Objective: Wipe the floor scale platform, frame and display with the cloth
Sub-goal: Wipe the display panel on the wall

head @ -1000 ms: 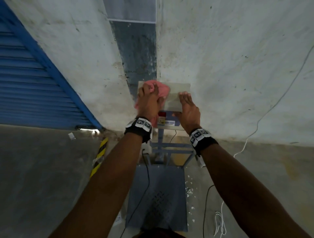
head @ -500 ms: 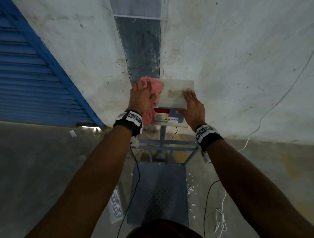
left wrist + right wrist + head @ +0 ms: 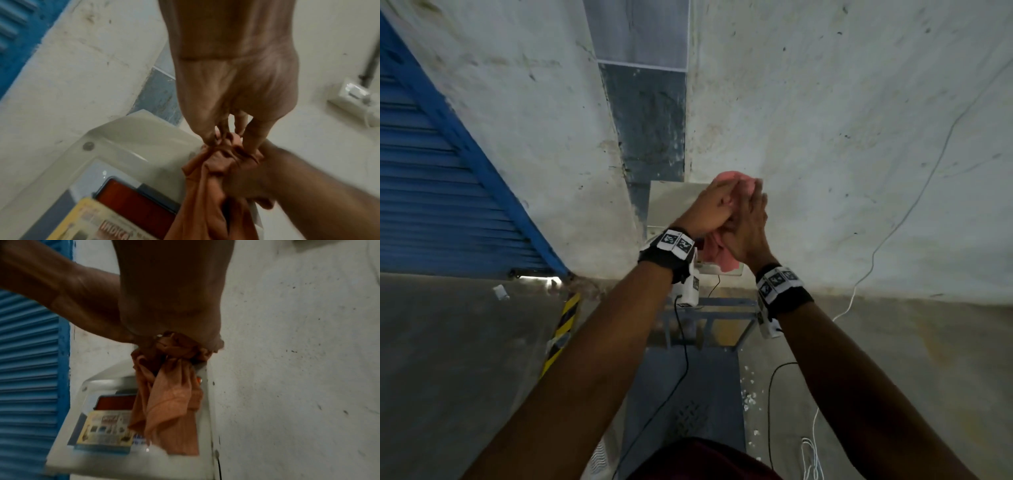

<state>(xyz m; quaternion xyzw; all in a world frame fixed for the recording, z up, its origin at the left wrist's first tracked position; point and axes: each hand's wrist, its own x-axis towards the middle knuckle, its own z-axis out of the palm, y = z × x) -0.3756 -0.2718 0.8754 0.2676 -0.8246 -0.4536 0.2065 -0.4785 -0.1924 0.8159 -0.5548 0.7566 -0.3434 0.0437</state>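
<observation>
While our left hand point(image 3: 710, 209) pinches the cloth point(image 3: 168, 386) bunched over the display point(image 3: 131, 162) right corner, our right hand point(image 3: 748, 226) lies straight-fingered against it; we should regather it flat before wiping

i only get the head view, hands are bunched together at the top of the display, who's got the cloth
Observer: The left wrist view shows the left hand pinching the cloth with its fingertips.
Operator: and the right
Observer: The right hand is against the same bunch; whether it grips is hidden.
Operator: is the cloth on the display
Observer: In the right wrist view it hangs down over the right part of the display; the red window is uncovered.
</observation>
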